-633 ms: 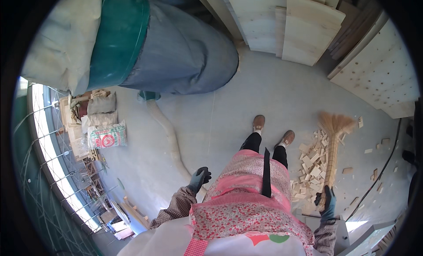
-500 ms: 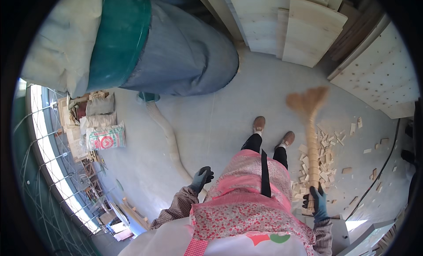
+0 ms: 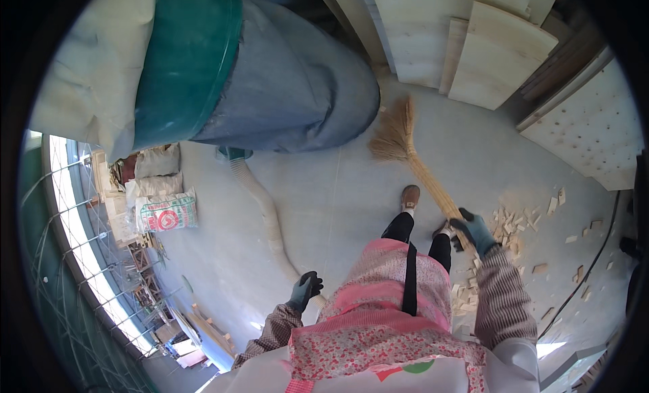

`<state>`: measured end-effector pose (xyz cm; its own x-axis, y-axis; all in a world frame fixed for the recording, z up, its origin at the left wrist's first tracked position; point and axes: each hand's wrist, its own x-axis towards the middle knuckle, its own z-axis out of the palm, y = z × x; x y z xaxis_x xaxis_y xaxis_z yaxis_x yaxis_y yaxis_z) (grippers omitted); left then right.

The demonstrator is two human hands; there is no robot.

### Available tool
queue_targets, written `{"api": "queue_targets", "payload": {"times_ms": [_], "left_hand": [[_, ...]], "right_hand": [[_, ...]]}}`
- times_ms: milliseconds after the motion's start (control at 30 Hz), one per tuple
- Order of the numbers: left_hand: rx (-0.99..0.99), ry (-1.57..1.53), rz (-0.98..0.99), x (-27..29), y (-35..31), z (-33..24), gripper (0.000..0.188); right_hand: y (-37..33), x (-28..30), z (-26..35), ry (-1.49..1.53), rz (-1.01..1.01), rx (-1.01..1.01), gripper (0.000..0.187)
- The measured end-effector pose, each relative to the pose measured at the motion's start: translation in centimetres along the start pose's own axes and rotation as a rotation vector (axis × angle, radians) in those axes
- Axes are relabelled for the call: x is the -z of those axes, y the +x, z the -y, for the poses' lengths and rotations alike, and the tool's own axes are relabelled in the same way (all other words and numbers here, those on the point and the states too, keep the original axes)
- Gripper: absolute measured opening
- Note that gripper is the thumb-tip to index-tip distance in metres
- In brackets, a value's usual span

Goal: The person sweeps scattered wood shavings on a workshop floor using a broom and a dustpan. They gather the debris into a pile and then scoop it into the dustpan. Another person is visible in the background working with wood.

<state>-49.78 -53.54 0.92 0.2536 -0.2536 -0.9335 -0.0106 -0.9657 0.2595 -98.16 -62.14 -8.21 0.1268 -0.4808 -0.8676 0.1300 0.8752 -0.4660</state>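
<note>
Broom (image 3: pixel 431 181) slants over the floor (image 3: pixel 358 183), gripped by the curled fingers of our right hand (image 3: pixel 477 233); our left hand (image 3: pixel 305 289) hangs slack, apparently empty. Some scraps (image 3: pixel 510 224) lie clustered; we judge others, strewn farther right, ungathered.

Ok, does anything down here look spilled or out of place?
Yes: small wood pieces lie loose on the floor at the picture's right, some clustered, others scattered toward the dark cable. They look spilled rather than stacked; the right hand holds a broom.
</note>
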Motion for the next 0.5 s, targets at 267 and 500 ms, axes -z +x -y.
{"api": "queue_targets", "payload": {"times_ms": [267,500], "left_hand": [[0.040,-0.024,0.088,-0.9,0.8,0.3,0.038],[0.005,-0.033,-0.017,0.6,0.8,-1.3,0.040]], "right_hand": [[-0.7,0.1,7.0,-0.181,-0.020,0.011,0.059],[1.1,1.4,11.1,0.013,0.029,-0.150,0.041]]}}
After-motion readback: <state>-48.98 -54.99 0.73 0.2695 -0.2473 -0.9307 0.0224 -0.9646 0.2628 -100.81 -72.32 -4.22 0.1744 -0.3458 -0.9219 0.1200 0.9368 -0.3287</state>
